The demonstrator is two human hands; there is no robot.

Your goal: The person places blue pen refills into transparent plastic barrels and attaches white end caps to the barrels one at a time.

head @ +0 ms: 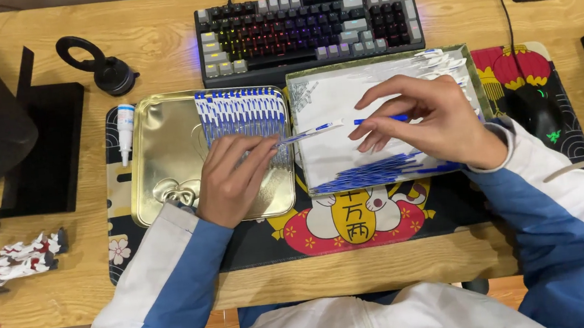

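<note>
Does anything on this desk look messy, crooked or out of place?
Mostly tidy. The blue-and-white strips in the gold tin stand in a neat row, but those in the box lid lie in loose, fanned heaps. Nothing looks spilled or damaged.
</note>
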